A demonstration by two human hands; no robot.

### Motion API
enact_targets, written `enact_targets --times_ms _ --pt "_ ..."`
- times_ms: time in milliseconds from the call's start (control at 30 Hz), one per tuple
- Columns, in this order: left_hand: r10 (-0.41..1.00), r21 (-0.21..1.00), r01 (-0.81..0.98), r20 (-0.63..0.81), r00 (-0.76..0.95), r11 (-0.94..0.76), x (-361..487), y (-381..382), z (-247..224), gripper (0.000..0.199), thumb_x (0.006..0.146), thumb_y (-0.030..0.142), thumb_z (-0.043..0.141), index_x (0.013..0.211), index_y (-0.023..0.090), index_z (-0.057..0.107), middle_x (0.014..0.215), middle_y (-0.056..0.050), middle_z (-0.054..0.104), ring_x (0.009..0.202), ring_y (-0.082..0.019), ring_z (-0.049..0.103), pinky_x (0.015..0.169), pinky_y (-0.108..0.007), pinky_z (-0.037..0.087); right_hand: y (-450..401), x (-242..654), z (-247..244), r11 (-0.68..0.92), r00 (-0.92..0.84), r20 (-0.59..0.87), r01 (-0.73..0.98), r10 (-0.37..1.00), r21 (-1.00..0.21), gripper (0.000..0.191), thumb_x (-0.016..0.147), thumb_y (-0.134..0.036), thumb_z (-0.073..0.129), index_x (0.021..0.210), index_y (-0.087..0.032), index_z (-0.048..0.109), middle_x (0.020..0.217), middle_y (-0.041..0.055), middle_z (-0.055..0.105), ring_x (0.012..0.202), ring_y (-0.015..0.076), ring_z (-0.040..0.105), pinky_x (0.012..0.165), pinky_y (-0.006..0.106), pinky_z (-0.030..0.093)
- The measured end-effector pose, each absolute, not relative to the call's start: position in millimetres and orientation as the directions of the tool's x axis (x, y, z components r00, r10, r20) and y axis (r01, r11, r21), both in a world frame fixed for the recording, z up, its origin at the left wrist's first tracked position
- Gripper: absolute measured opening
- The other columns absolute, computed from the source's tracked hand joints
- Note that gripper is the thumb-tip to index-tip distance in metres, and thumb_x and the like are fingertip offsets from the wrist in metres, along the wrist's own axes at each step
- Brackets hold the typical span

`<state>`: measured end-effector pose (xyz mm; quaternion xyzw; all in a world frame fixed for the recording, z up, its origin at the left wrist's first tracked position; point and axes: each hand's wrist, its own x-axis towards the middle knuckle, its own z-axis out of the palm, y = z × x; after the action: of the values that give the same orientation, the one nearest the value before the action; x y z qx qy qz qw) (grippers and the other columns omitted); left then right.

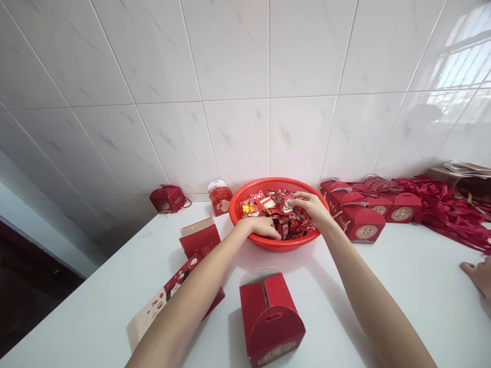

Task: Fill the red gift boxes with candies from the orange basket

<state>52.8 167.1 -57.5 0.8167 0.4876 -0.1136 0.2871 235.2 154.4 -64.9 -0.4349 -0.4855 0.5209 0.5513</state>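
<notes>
A red plastic basket (282, 247) against the tiled wall holds many wrapped candies (268, 203). My left hand (263, 226) dips over its near left rim, fingers curled down among the candies; whatever they hold is hidden. On the right side of the basket, my right hand (310, 207) pinches a red-and-white wrapped candy (287, 205) between thumb and fingers. Between my forearms stands a red gift box (271, 317), its top flaps folded in and its rounded handle flap facing me.
Several red gift boxes (364, 225) and a heap of red ribbons (445, 204) lie at right. One small box (168, 198) sits back left. Unfolded cardboard (169, 291) lies under my left forearm. Another person's hand (481, 276) rests at the right edge.
</notes>
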Motion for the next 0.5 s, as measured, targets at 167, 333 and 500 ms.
enact_targets --times_ms 167,333,500 --pt "0.739 0.375 0.857 -0.449 0.502 -0.354 51.8 168.9 -59.9 0.012 0.065 0.030 0.064 0.064 0.018 0.068 0.068 0.000 0.066 0.069 -0.018 0.058 0.061 -0.026 0.042 153.2 234.5 -62.0 0.051 -0.003 0.052 -0.148 0.999 -0.988 0.032 0.048 -0.029 0.085 0.071 -0.019 0.063 0.065 -0.0029 0.062 0.052 0.0090 0.050 0.044 0.022 0.035" --pt "0.784 0.467 0.832 -0.377 0.493 -0.299 52.5 169.2 -61.0 0.016 0.072 0.022 0.054 0.064 0.016 0.067 0.065 0.000 0.064 0.061 -0.015 0.055 0.059 -0.024 0.041 152.7 234.9 -60.9 0.032 -0.012 0.035 -0.161 0.999 -0.986 0.033 0.047 -0.029 0.084 0.071 -0.020 0.063 0.064 -0.0034 0.061 0.054 0.0099 0.051 0.042 0.021 0.034" --pt "0.863 0.674 0.675 -0.111 0.493 -0.299 50.0 174.9 -64.1 0.024 0.079 0.018 0.045 0.074 0.015 0.068 0.072 -0.001 0.066 0.068 -0.015 0.056 0.067 -0.024 0.044 153.7 235.4 -61.8 0.047 -0.026 0.051 -0.144 0.998 -0.988 0.032 0.048 -0.029 0.084 0.068 -0.020 0.061 0.061 -0.0032 0.060 0.051 0.0094 0.049 0.041 0.022 0.033"
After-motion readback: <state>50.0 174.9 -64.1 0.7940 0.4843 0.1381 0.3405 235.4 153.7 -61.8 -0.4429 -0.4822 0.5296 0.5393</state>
